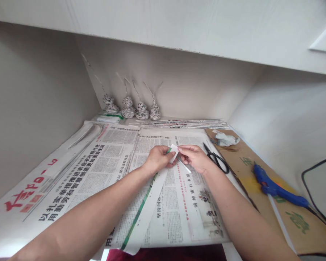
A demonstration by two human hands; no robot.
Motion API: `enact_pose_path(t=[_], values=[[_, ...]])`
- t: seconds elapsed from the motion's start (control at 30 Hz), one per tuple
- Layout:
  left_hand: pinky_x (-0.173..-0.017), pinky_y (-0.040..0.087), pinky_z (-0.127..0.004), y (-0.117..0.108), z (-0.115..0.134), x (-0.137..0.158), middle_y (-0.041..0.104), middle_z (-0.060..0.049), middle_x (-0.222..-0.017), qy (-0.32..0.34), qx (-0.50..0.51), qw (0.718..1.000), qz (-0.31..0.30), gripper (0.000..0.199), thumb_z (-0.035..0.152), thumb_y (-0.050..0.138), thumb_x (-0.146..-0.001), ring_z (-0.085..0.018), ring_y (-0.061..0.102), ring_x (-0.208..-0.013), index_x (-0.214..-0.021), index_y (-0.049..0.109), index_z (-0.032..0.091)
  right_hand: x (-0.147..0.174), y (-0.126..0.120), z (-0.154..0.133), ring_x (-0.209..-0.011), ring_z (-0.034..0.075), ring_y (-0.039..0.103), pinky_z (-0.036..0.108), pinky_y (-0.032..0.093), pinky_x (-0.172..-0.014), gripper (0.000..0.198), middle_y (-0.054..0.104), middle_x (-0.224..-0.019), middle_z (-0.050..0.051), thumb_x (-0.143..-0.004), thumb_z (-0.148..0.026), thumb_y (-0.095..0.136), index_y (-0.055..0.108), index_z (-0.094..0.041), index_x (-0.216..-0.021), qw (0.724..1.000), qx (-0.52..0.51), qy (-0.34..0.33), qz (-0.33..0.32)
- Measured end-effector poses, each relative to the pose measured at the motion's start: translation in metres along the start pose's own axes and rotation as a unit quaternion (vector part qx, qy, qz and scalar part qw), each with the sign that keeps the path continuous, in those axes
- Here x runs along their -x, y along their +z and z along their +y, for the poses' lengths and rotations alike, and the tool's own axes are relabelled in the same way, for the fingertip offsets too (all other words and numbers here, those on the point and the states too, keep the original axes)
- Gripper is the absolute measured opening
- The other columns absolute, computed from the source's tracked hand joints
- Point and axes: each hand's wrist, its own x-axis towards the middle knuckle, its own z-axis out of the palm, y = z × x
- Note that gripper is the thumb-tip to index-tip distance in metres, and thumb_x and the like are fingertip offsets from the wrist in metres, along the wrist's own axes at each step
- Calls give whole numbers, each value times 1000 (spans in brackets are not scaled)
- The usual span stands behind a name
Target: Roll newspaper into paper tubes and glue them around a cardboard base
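Note:
My left hand [159, 158] pinches the upper end of a long white paper strip [153, 197] with a green edge. The strip runs down toward me over the spread newspaper [116, 163]. At its top corner, my right hand [194, 158] grips the paper between thumb and fingers, close to the left hand. A thin white stick-like piece [185, 166] juts out below the right fingers; whether it joins the strip is hidden. Just right of that hand lie black-handled scissors [219, 163].
Several gourd-shaped woven paper pieces [141, 110] stand at the back wall. Beside them lies a bundle of thin paper rods [182, 124]. On the right, cardboard [241, 163] holds a blue glue gun [279, 192] and a crumpled whitish wad [226, 139]. A shelf edge [179, 45] overhangs.

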Motion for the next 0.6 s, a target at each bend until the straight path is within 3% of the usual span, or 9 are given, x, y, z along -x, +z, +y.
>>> enact_pose_path(t=[0.17, 0.6], values=[[-52, 52, -23, 1, 0, 1, 66, -6, -66, -2, -5, 1000, 0, 24, 37, 62, -74, -15, 63, -61, -73, 63, 13, -2, 0, 3, -41, 6, 38, 21, 25, -40, 31, 49, -50, -3, -68, -40, 72, 68, -13, -82, 1000, -21, -2, 0], [-54, 54, -25, 1, -2, 1, 67, -6, -68, -1, -8, 1000, 2, 23, 37, 60, -75, -16, 64, -62, -73, 63, 14, -5, 14, 3, -40, 5, 34, 18, 14, -34, 34, 44, -43, -4, -53, -38, 81, 66, -12, -69, 993, -46, 0, 111]])
